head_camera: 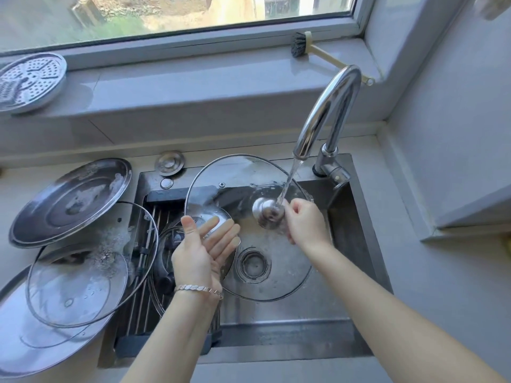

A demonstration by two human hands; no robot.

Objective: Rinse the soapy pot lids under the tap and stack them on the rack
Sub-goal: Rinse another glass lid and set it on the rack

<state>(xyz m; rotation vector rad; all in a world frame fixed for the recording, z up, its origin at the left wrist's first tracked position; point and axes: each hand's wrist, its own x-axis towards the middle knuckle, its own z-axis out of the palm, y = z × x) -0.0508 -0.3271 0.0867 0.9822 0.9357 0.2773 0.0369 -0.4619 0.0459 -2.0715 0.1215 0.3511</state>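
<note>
Your right grip [304, 225] clasps the glass lid [287, 261] by its knob [265, 214] beneath the tap [326, 111]; your left grip [204, 244], flat-fingered, braces its rim left of the tap, nearer the rack [135, 305].

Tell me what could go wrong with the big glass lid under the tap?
The glass lid is wet and soapy, and the right hand grips just its knob, so it might slip and hit the sink. The soapy lids piled at left lean together and could slide.
</note>
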